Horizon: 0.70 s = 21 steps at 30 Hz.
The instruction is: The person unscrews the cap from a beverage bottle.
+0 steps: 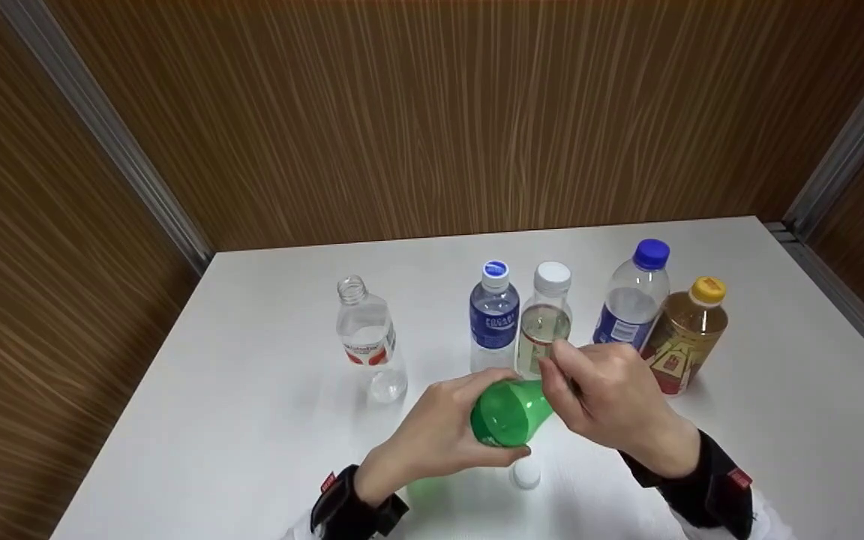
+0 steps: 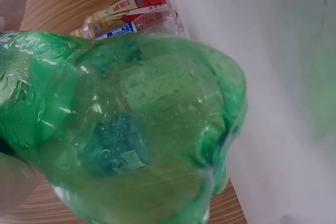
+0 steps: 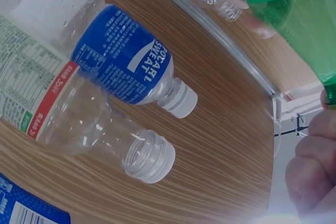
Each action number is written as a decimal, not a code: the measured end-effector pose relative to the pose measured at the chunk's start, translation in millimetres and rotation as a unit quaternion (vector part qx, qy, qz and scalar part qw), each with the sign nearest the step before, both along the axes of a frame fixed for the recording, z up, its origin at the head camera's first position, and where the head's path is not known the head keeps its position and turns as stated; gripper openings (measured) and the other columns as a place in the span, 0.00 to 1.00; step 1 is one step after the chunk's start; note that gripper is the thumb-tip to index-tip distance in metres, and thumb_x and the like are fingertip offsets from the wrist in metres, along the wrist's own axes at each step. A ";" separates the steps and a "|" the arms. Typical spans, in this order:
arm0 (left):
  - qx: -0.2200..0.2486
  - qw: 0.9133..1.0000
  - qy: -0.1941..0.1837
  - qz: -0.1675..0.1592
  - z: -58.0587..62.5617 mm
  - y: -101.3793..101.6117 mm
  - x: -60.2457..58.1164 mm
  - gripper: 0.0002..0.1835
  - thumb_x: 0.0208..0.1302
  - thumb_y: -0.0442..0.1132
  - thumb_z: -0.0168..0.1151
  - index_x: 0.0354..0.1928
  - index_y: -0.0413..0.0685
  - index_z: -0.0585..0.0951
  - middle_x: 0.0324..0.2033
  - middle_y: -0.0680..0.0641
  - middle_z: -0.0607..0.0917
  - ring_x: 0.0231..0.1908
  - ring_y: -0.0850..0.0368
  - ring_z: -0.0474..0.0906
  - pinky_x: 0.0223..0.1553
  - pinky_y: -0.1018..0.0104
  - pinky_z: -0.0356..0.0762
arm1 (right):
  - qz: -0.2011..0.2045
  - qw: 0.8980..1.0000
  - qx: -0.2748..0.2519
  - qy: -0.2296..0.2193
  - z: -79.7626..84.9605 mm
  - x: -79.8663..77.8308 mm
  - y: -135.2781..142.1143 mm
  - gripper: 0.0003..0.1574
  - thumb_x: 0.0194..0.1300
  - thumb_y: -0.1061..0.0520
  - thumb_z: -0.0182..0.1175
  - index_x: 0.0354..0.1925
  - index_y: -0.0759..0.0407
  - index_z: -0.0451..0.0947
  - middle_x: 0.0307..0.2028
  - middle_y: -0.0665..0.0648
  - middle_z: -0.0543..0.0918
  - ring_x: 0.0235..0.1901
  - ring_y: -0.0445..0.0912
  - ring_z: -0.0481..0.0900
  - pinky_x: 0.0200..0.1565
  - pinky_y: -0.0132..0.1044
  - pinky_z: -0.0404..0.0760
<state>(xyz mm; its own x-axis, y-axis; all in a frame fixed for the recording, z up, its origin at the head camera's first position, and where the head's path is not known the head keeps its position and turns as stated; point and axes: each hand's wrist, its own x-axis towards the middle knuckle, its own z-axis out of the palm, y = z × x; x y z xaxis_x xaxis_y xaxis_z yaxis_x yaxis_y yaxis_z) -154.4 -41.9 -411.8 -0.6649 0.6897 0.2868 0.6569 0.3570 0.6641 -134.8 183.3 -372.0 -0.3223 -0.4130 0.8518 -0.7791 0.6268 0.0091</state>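
My left hand [image 1: 447, 427] grips a green plastic bottle [image 1: 507, 416] round its labelled middle, thumb on the near side. The bottle is tilted, its neck pointing right toward my right hand [image 1: 616, 394]. Curled fingers of that hand pinch the dark green cap [image 3: 330, 94] at the neck end; the head view hides the cap behind them. In the left wrist view the bottle's ridged base [image 2: 215, 145] fills the middle. Below the bottle, a loose white cap [image 1: 526, 474] lies on the table.
Left stands a capless clear bottle [image 1: 368, 337]. Behind my hands are a blue-labelled Pocari Sweat bottle [image 1: 494, 319] and a white-capped clear bottle [image 1: 544, 322]. A blue-capped bottle [image 1: 634, 300] and a yellow-capped brown bottle [image 1: 687, 337] stand right. Wood-grain panels [image 1: 462, 112] enclose the white table [image 1: 214, 420].
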 end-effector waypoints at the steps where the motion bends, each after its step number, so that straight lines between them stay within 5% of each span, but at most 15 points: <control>1: -0.003 1.000 -0.007 -0.004 0.7 -0.4 0.0 0.37 0.54 0.53 0.81 0.66 0.55 0.78 0.51 0.52 0.90 0.46 0.66 0.85 0.50 0.74 0.83 | 0.008 1.000 0.002 0.005 0.8 0.3 0.3 0.28 0.85 0.49 0.39 0.24 0.56 0.64 0.09 0.44 0.59 0.09 0.33 0.58 0.17 0.20 0.50; 5: -0.014 1.000 -0.025 -0.014 2.6 -1.7 -0.2 0.37 0.55 0.53 0.80 0.66 0.56 0.77 0.51 0.52 0.90 0.47 0.67 0.84 0.51 0.74 0.83 | 0.024 0.999 0.010 0.019 3.6 1.8 0.7 0.29 0.84 0.50 0.41 0.23 0.55 0.64 0.10 0.45 0.59 0.10 0.34 0.57 0.17 0.22 0.51; 9: -0.010 1.000 0.010 0.012 3.6 -1.0 1.6 0.38 0.55 0.53 0.80 0.66 0.54 0.77 0.50 0.52 0.90 0.46 0.65 0.85 0.50 0.74 0.84 | -0.004 1.000 0.007 0.001 4.3 1.9 1.0 0.28 0.85 0.49 0.39 0.25 0.55 0.66 0.11 0.46 0.61 0.12 0.35 0.58 0.17 0.24 0.55; 13: -0.015 0.996 0.064 0.057 2.9 2.7 4.8 0.38 0.53 0.55 0.80 0.65 0.52 0.78 0.48 0.52 0.91 0.42 0.65 0.85 0.44 0.76 0.83 | -0.026 0.994 -0.046 -0.099 6.2 5.4 2.3 0.21 0.81 0.59 0.41 0.29 0.54 0.72 0.12 0.45 0.64 0.16 0.31 0.60 0.19 0.23 0.58; 17: -0.026 0.992 0.088 0.090 0.7 6.2 5.9 0.38 0.53 0.56 0.80 0.64 0.52 0.78 0.46 0.52 0.91 0.40 0.65 0.85 0.41 0.77 0.82 | -0.055 0.969 -0.106 -0.217 11.3 11.7 2.3 0.17 0.73 0.67 0.47 0.30 0.53 0.76 0.15 0.42 0.63 0.19 0.29 0.59 0.21 0.24 0.59; 21: -0.030 0.989 0.098 0.106 -1.7 7.6 6.9 0.37 0.54 0.56 0.80 0.63 0.52 0.78 0.47 0.52 0.91 0.41 0.64 0.86 0.42 0.74 0.84 | -0.111 0.954 -0.100 -0.259 13.8 14.1 -2.6 0.15 0.74 0.63 0.54 0.28 0.53 0.73 0.16 0.39 0.61 0.18 0.30 0.59 0.21 0.27 0.59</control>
